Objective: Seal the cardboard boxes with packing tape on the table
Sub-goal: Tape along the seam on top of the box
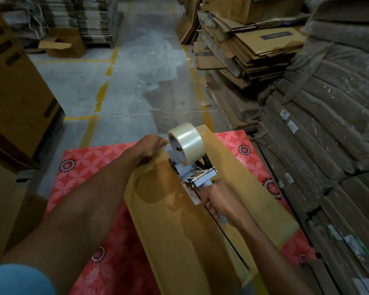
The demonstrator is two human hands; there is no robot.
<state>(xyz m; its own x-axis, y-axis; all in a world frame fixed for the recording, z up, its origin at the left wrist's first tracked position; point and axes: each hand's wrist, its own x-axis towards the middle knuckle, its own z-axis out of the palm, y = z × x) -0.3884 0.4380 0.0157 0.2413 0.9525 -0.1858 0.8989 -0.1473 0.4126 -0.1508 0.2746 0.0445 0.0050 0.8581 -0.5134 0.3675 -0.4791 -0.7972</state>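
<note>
A long brown cardboard box [239, 179] lies across the table with the red flowered cloth [90, 167]. My right hand [219, 201] grips the handle of a white tape dispenser [192, 173], which stands on the box top. The dispenser carries a roll of clear packing tape [186, 143]. My left hand [151, 145] rests on the far end of the box, fingers curled over its edge beside the roll. The seam of the box runs from the dispenser toward me.
Stacks of flattened cardboard [249, 47] and wrapped bundles [332, 128] rise close on the right. Tall brown cartons [15, 88] stand at the left. A concrete floor with yellow lines [102, 96] stretches ahead, with an open box [62, 45] at the far left.
</note>
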